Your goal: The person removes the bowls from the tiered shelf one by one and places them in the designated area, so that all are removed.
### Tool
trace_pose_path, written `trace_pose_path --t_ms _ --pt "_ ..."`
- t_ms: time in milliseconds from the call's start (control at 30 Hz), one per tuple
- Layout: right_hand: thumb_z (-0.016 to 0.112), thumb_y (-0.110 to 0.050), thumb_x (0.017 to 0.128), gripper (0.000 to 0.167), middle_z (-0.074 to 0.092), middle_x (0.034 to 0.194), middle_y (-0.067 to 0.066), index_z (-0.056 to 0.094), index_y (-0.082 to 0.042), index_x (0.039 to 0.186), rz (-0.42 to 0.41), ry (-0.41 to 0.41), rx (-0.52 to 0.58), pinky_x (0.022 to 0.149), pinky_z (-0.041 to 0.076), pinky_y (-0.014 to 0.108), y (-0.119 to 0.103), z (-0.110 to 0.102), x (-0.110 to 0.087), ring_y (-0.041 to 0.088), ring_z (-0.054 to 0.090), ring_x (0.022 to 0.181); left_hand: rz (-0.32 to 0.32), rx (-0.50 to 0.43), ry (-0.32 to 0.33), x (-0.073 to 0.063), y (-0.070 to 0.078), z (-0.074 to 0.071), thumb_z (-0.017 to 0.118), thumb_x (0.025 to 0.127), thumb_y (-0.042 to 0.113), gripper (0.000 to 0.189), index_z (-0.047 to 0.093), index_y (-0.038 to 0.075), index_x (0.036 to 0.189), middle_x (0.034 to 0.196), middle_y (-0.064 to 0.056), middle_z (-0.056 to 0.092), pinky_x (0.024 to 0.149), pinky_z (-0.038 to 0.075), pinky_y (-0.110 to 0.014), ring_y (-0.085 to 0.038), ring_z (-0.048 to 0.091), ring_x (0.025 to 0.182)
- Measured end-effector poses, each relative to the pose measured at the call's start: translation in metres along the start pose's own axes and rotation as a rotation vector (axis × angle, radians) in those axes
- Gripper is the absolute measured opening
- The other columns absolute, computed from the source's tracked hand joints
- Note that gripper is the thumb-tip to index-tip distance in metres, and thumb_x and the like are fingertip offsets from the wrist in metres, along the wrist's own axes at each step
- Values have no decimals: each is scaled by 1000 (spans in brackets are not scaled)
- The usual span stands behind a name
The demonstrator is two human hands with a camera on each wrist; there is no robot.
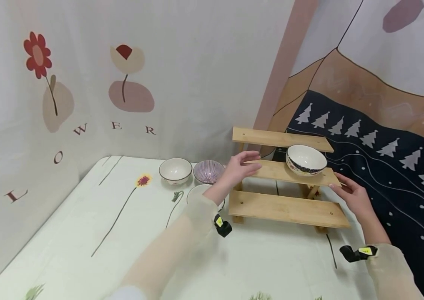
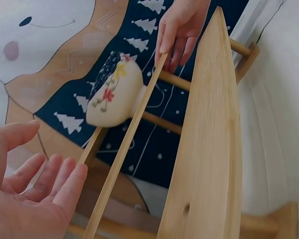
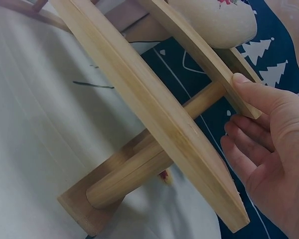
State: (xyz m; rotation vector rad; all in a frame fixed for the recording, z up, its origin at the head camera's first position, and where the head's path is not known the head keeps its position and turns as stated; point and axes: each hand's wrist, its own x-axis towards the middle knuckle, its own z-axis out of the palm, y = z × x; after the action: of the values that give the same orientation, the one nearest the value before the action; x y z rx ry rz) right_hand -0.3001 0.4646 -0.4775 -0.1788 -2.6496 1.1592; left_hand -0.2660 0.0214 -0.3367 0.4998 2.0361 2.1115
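A three-tier wooden display rack [image 1: 287, 208] stands on the table. On its middle shelf [image 1: 268, 171], toward the right, sits a white bowl [image 1: 307, 159] with a floral and dark-patterned outside. My right hand [image 1: 354, 196] pinches the right end of that shelf, thumb on the edge and fingers underneath, as the right wrist view shows. At the shelf's left end, my left hand [image 1: 239, 168] hovers with fingers spread and nothing held; the left wrist view shows this palm [image 2: 30, 214] apart from the bowl.
Left of the rack are a cream bowl [image 1: 175, 171], a purple striped bowl [image 1: 208, 171] and another pale bowl [image 1: 195, 193], partly hidden by my left forearm. A printed cloth [image 1: 196, 83] hangs behind. Dark tree-patterned fabric [image 1: 384, 179] lies at the right.
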Motion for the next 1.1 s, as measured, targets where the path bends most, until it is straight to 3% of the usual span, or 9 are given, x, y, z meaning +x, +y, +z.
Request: trace_pose_path --t_ms 133,400,600,800,900,1033,1067,1100 --pt "57 -64 90 70 41 159 7 36 -41 152 3 4 -7 79 43 -2 2 1 0 16 52 126 6 28 26 5 -1 14 66 95 14 47 54 9 141 141 -12 59 99 58 -34 -29 61 125" --pt "58 -65 89 72 41 158 9 37 -38 153 3 -14 33 78 40 -4 -12 4 -2 -3 49 115 -6 36 95 15 -7 32 71 93 22 52 54 16 141 144 -5 55 95 59 -33 -24 60 128" --pt "60 -62 90 71 41 158 10 38 -37 153 -3 -19 72 77 40 -5 -15 0 -3 -2 49 114 -14 22 106 24 -10 48 72 92 24 56 52 16 143 147 -6 54 96 59 -35 -24 59 128" --pt "62 -60 90 70 42 157 7 39 -37 152 7 -30 83 79 42 -3 -17 -2 -6 -5 49 112 -21 93 136 29 -9 64 74 90 29 64 48 18 147 150 -2 51 99 57 -37 -24 56 131" --pt "62 -58 91 70 41 158 7 38 -35 153 13 -49 102 86 47 2 -17 -3 -6 -2 51 115 -31 112 154 32 -11 71 75 89 31 67 46 19 149 152 -1 50 102 55 -39 -24 55 132" --pt "62 -58 91 70 42 157 6 37 -36 153 22 -51 103 85 46 2 -19 -3 -9 -7 50 112 -43 119 161 35 -14 78 75 89 33 69 44 21 150 153 0 48 105 53 -41 -23 54 133" --pt "62 -60 90 70 43 155 4 38 -38 152 33 -37 93 79 42 -3 -19 -2 -9 -11 48 108 -47 120 163 35 -14 80 75 89 33 70 44 22 150 153 1 48 105 53 -41 -23 54 133" --pt "62 -58 91 70 42 157 5 37 -35 153 21 -49 98 82 45 0 -19 -3 -10 -8 50 111 -50 120 164 35 -14 81 75 89 33 70 44 23 151 153 1 48 105 53 -41 -22 53 134"
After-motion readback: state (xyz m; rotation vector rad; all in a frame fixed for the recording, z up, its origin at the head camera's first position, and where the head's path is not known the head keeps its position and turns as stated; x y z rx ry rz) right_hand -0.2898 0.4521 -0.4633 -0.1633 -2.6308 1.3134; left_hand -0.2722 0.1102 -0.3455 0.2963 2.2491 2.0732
